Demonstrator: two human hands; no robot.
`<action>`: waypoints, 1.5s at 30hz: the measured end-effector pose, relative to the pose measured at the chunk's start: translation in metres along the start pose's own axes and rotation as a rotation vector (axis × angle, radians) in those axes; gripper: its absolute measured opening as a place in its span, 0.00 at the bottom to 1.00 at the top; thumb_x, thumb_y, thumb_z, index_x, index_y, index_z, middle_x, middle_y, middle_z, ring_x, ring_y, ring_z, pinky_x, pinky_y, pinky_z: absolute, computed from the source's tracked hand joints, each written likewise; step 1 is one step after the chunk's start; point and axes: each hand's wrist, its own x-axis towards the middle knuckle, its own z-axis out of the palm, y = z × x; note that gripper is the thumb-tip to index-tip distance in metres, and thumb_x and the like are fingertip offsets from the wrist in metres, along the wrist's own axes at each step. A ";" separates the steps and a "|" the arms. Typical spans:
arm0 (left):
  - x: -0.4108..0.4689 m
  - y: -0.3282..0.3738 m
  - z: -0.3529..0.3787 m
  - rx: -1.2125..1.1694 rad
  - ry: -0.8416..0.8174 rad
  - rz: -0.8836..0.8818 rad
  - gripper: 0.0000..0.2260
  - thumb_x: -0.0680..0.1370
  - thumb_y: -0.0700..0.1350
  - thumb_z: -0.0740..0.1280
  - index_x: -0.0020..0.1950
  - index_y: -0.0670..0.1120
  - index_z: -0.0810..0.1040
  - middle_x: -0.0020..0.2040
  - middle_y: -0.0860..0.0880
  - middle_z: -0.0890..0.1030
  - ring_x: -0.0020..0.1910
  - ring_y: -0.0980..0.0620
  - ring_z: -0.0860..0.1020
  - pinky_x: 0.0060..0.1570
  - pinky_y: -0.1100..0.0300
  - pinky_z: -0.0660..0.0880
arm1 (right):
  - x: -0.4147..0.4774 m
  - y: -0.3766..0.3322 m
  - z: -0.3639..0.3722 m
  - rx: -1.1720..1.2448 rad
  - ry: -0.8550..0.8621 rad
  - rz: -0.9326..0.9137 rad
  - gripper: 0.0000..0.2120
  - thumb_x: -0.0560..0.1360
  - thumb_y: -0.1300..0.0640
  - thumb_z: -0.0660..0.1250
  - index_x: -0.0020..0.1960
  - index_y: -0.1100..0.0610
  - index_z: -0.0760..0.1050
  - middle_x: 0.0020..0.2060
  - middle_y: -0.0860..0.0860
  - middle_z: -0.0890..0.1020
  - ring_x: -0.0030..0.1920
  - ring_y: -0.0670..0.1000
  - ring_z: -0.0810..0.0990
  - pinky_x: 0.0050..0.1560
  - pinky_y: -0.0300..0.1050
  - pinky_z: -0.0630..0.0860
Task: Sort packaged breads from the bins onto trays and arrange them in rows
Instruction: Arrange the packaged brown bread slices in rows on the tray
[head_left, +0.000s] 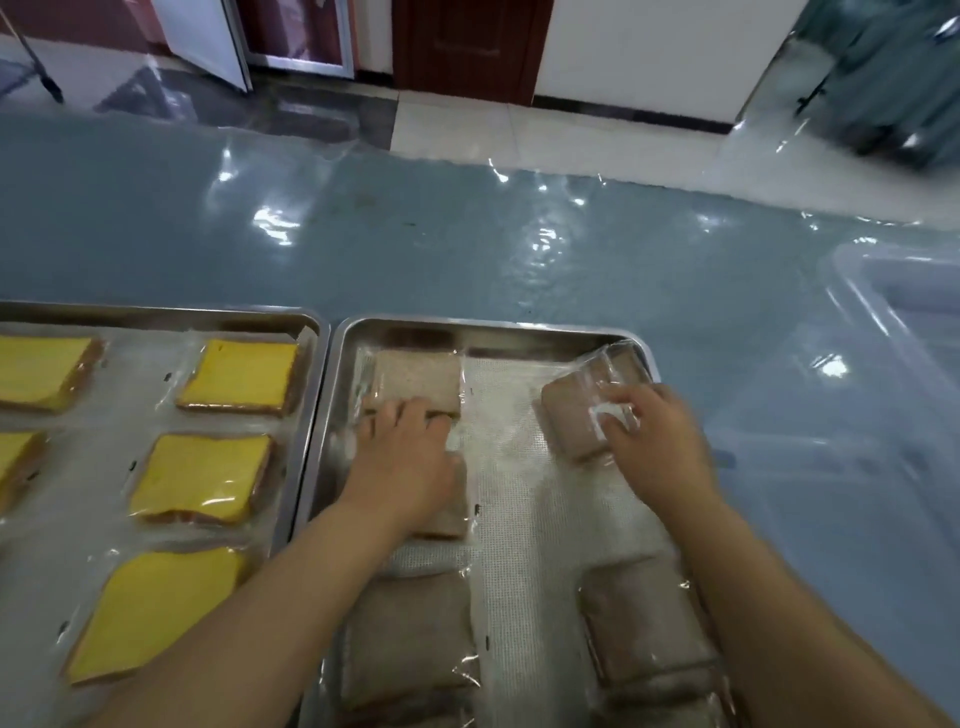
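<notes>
Two metal trays lie side by side. The right tray (498, 332) holds brown packaged breads in two columns on a white liner. My left hand (405, 462) rests with straight fingers on the brown bread (415, 382) at the tray's far left, covering the package below it. My right hand (660, 441) grips a brown packaged bread (571, 410) by its clear wrapper at the tray's far right corner, tilted. More brown breads lie near me at the lower left (410, 634) and lower right (649, 618). The left tray (306, 332) carries yellow packaged breads (202, 475) in rows.
A clear plastic bin (904, 322) stands at the right on the blue table covered with shiny film (467, 244). Beyond the table's far edge are floor tiles, a dark red door and a white wall.
</notes>
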 end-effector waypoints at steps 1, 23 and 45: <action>0.007 0.010 0.001 0.002 -0.039 0.045 0.20 0.79 0.54 0.57 0.71 0.50 0.65 0.71 0.50 0.62 0.69 0.47 0.57 0.67 0.49 0.56 | 0.001 0.009 -0.004 -0.021 0.059 0.030 0.12 0.74 0.58 0.69 0.57 0.55 0.79 0.56 0.53 0.77 0.55 0.56 0.76 0.50 0.44 0.69; 0.100 0.072 0.029 -0.472 -0.191 0.123 0.49 0.68 0.54 0.75 0.78 0.52 0.45 0.76 0.54 0.56 0.75 0.49 0.52 0.72 0.49 0.54 | 0.007 0.034 -0.008 0.321 -0.077 0.286 0.08 0.72 0.59 0.71 0.45 0.46 0.76 0.39 0.39 0.79 0.43 0.42 0.79 0.42 0.36 0.72; 0.028 0.037 -0.020 -1.045 -0.252 -0.282 0.11 0.78 0.54 0.63 0.49 0.47 0.76 0.40 0.43 0.82 0.34 0.48 0.82 0.33 0.57 0.77 | 0.032 0.008 -0.013 0.347 -0.003 0.177 0.12 0.75 0.61 0.66 0.53 0.46 0.79 0.47 0.43 0.82 0.46 0.44 0.79 0.40 0.32 0.71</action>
